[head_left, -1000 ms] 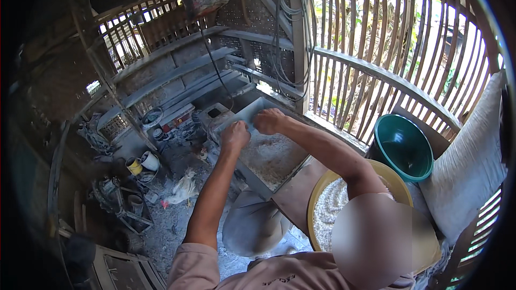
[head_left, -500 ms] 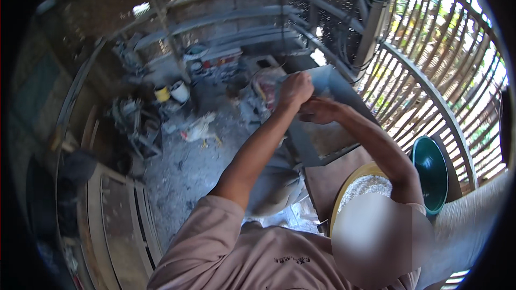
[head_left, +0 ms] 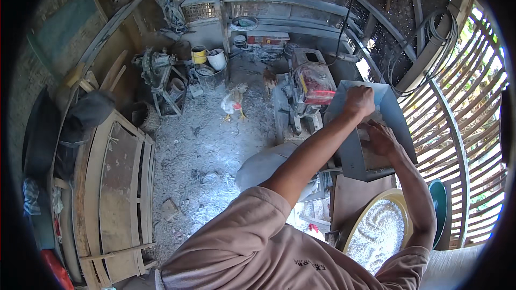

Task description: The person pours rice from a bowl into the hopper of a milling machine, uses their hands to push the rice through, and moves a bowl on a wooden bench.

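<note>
A grey sheet-metal hopper [head_left: 402, 134] with some pale material inside stands at the right, beside a dusty red machine [head_left: 314, 86]. My left hand [head_left: 359, 101] is closed at the hopper's upper part; whatever it grips is hidden. Just below it, my right hand [head_left: 379, 138] is over the hopper's inside, fingers loosely bent and apart, partly behind my left forearm. Below the hopper sit a yellow basin [head_left: 359, 239] of white grain and a green basin [head_left: 439, 204], with a brown board [head_left: 352, 188] alongside.
A white chicken [head_left: 233, 103] and a brown one [head_left: 270, 79] stand on the dusty floor. Buckets [head_left: 216, 59] and old machinery [head_left: 161, 75] line the back. A wooden slatted panel [head_left: 118, 193] is at the left, a grey sack [head_left: 258, 169] below the machine.
My view has swung left, showing more floor and the red machine. My right hand has moved below my left hand. The white chicken has shifted position.
</note>
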Tool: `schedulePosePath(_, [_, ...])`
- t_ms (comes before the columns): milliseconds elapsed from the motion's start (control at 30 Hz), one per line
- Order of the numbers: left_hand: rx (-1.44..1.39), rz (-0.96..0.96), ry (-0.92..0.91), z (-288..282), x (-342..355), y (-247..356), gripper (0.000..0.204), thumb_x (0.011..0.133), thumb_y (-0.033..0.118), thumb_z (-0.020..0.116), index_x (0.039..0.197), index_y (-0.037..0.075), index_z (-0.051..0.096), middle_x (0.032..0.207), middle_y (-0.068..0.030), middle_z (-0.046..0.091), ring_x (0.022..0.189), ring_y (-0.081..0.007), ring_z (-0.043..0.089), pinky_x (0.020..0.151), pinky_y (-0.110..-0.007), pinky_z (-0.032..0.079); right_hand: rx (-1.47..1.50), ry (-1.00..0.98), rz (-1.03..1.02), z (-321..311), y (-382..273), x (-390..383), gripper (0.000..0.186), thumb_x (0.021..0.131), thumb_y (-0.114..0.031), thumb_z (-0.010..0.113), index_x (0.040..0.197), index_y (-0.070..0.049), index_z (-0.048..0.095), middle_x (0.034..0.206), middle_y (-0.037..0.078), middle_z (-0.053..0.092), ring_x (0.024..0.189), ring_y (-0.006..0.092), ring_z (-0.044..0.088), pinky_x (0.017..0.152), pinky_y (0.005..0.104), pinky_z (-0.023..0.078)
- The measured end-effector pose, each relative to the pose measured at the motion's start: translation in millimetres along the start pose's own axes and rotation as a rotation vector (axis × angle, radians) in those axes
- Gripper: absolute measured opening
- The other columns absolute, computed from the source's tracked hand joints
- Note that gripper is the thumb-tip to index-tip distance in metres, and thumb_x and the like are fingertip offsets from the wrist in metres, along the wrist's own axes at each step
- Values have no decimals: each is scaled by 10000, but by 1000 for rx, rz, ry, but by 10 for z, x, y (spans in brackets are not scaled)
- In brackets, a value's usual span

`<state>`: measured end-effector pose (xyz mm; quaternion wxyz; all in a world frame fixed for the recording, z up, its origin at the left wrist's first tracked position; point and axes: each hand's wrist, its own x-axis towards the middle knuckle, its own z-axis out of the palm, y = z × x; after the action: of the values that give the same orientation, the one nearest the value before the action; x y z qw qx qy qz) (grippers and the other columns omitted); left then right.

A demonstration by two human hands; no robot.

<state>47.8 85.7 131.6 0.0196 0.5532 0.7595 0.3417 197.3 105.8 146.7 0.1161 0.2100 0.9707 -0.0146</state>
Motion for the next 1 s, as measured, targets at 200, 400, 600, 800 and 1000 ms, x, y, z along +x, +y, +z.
schedulePosePath(200, [-4,37,-5,-19,-9,14,201,755,163,566,846,23,677,894,-198,672,847,-335,666,770,-413,527,0,189,40,43,-34,18,576,778,-330,678,1271,-102,486,1241,180,510,1130,351,517,942,458,426])
schedulePosePath(400, [41,12,17,45,-16,-5,155,714,147,609,814,73,702,846,-159,688,832,-284,676,766,-377,508,59,46,-44,101,-40,51,541,792,-318,660,1257,-101,488,1241,187,507,1139,366,504,945,461,426])
schedulePosePath(600, [60,27,-1,41,-21,42,165,716,146,607,830,79,706,858,-148,693,840,-272,678,760,-370,508,-2,202,54,17,-71,-64,541,800,-256,640,1293,-126,460,1241,193,501,1124,374,511,956,450,421])
schedulePosePath(800, [37,24,-96,-61,-34,27,173,737,127,574,837,48,689,892,-188,676,860,-313,668,777,-399,517,-55,21,-12,142,-94,-7,593,788,-236,639,1321,-111,408,1228,208,500,1116,380,512,955,456,418])
schedulePosePath(1000, [32,19,-67,-62,-52,25,169,734,129,582,835,51,693,904,-184,678,873,-308,667,784,-395,515,43,-36,-44,200,-36,28,507,758,-168,627,1229,-55,476,1197,225,536,1110,368,527,943,446,430])
